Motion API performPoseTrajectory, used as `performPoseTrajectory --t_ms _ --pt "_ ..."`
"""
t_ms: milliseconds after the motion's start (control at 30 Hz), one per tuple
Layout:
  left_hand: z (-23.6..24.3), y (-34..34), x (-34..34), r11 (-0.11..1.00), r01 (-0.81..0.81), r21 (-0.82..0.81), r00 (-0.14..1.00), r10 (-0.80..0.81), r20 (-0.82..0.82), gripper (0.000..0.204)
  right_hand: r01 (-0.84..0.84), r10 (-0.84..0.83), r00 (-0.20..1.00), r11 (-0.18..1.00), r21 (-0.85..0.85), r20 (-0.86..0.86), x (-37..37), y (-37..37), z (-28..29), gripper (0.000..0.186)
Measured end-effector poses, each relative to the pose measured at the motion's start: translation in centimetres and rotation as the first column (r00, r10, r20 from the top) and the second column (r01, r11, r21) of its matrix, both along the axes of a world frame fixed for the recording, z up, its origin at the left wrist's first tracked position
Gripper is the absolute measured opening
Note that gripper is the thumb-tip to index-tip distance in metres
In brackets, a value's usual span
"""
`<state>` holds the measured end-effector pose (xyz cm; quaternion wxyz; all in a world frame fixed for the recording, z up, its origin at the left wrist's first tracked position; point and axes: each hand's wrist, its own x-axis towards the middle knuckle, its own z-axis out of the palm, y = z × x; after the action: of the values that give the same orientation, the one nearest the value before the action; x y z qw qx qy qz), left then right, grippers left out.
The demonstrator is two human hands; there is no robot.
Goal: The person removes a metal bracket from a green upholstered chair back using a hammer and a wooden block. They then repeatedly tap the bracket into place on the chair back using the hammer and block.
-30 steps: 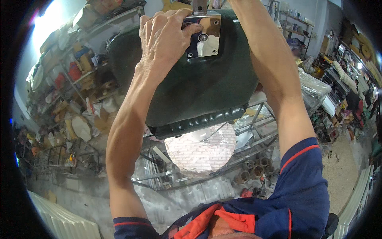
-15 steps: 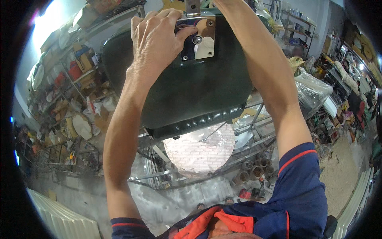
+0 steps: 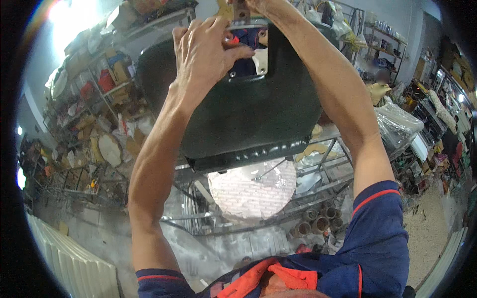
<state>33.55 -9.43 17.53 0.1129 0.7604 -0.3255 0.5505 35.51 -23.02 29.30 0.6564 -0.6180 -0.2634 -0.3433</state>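
A dark green padded seat or backrest (image 3: 248, 114) stands in front of me, with a pleated lower edge. Fixed near its top is a shiny, mirror-like metal plate (image 3: 261, 62) with bolts at its corners; an upright metal bar (image 3: 242, 14) rises above it. My left hand (image 3: 203, 57) is closed at the plate's left side, fingers bent over the top and thumb lying across its face. At the upper picture edge, beside the bar, my right hand (image 3: 261, 5) has its fingers curled, mostly cut off; what they hold is hidden.
Below the padded piece lies a round, pale, wrapped disc (image 3: 253, 191) on a metal frame (image 3: 318, 184). Several round cans (image 3: 320, 223) stand on the floor to its right. Cluttered shelves (image 3: 104, 89) line the left; a plastic-wrapped bundle (image 3: 397, 121) lies at the right.
My left thumb has slid right across the plate and now covers the round knob at its middle. The view has shifted slightly, and the padded piece appears a little further right.
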Motion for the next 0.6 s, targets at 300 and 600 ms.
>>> performPoseTrajectory --t_ms 300,600 --pt "-0.1 -0.4 0.1 0.999 0.033 -0.013 0.999 -0.033 -0.011 0.071 0.059 -0.067 0.991 0.996 0.073 0.117 1.3 -0.1 -0.4 0.051" --pt "-0.1 -0.1 0.2 0.999 0.029 -0.039 0.998 -0.027 0.05 0.07 0.0 0.001 0.996 1.0 -0.004 0.087 -0.2 0.3 2.5 0.05"
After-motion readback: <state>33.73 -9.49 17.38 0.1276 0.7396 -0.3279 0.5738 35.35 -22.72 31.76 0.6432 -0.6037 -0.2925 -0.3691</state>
